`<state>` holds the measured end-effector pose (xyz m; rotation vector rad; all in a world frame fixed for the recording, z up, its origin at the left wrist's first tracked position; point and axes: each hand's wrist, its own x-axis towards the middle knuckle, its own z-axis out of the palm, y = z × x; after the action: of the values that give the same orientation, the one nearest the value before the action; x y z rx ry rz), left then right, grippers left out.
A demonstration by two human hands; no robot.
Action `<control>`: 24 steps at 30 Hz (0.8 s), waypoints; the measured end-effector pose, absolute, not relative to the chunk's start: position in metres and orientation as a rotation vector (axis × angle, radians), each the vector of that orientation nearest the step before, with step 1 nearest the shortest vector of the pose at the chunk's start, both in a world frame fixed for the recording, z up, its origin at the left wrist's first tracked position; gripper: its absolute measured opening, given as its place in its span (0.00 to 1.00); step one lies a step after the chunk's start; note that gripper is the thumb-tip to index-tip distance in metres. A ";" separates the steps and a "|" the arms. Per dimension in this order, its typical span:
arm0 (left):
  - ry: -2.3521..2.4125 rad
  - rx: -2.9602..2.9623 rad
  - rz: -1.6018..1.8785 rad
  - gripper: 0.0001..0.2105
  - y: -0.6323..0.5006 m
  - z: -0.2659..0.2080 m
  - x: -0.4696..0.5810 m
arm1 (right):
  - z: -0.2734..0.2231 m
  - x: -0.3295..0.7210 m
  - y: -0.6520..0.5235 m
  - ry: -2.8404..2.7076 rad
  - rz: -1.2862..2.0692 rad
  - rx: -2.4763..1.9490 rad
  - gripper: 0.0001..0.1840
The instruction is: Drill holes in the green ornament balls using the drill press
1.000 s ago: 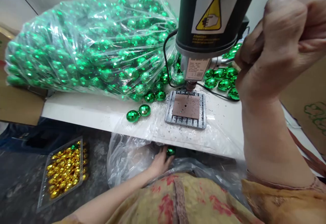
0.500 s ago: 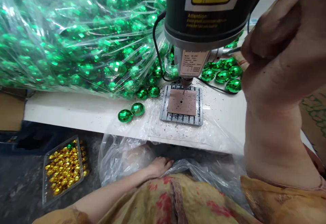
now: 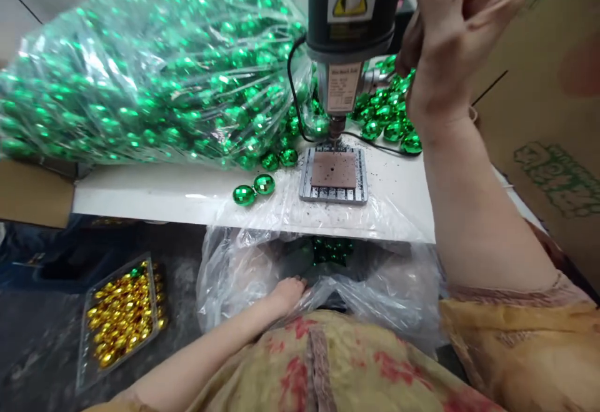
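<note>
My right hand [image 3: 457, 30] is raised beside a small bench drill press [image 3: 350, 30]. Its fingers are closed around the feed handle, whose grip they hide; a short piece of the metal rod shows. Under the drill chuck [image 3: 337, 125], a brown square board [image 3: 334, 170] with a dark hole lies on the slotted metal base [image 3: 332, 195], and nothing stands on the board. Down at my lap, my left hand [image 3: 289, 293] has its fingers curled on the edge of a clear plastic bag [image 3: 365, 293]. Green faceted balls [image 3: 332, 251] show in the dark gap below the table edge.
A large clear sack of green balls [image 3: 164, 87] fills the table's left side. Two loose green balls [image 3: 254, 189] lie near the front; more balls [image 3: 394, 127] sit behind the drill. A clear tray of gold balls [image 3: 124, 315] is lower left. A cardboard box [image 3: 539, 118] stands right.
The view has pulled back and up, so the drill press looks smaller. My right hand stays on the handle. My left hand remains at the bag in my lap.
</note>
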<state>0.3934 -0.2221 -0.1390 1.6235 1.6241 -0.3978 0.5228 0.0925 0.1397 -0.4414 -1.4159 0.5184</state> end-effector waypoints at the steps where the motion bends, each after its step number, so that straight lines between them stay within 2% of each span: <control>1: 1.608 1.663 -0.379 0.17 -0.225 -0.128 0.389 | 0.140 0.521 0.093 -1.380 0.505 -0.390 0.29; 3: 1.562 1.794 -0.248 0.15 -0.229 -0.104 0.379 | 0.137 0.519 0.094 -1.335 0.499 -0.336 0.28; 6: 1.570 2.109 0.288 0.13 -0.220 -0.064 0.360 | 0.132 0.521 0.095 -1.312 0.523 -0.319 0.29; 8: 1.711 2.261 0.725 0.12 -0.199 -0.042 0.341 | 0.130 0.522 0.096 -1.288 0.535 -0.312 0.31; 10: 2.011 2.276 0.949 0.12 -0.169 -0.028 0.318 | 0.130 0.521 0.097 -1.254 0.546 -0.296 0.32; 13: 2.417 2.145 0.719 0.17 -0.123 -0.022 0.285 | 0.129 0.519 0.099 -1.218 0.551 -0.259 0.31; 15: 2.484 2.084 0.509 0.20 -0.102 -0.024 0.270 | 0.128 0.519 0.099 -1.214 0.551 -0.236 0.29; 17: 2.411 2.076 0.545 0.20 -0.092 -0.027 0.265 | 0.127 0.519 0.097 -1.218 0.559 -0.219 0.27; 19: 2.230 2.008 0.877 0.20 -0.088 -0.028 0.270 | 0.126 0.520 0.092 -1.230 0.576 -0.218 0.24; 22: 1.792 1.581 1.432 0.23 -0.083 -0.027 0.290 | 0.127 0.520 0.086 -1.253 0.601 -0.246 0.23; 24: 1.534 1.258 1.577 0.25 -0.075 -0.025 0.306 | 0.128 0.519 0.084 -1.241 0.602 -0.253 0.24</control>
<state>0.3064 -0.0747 -0.0255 1.2583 1.5340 1.5773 0.5190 0.0843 0.1277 -0.2534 -1.2409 0.6016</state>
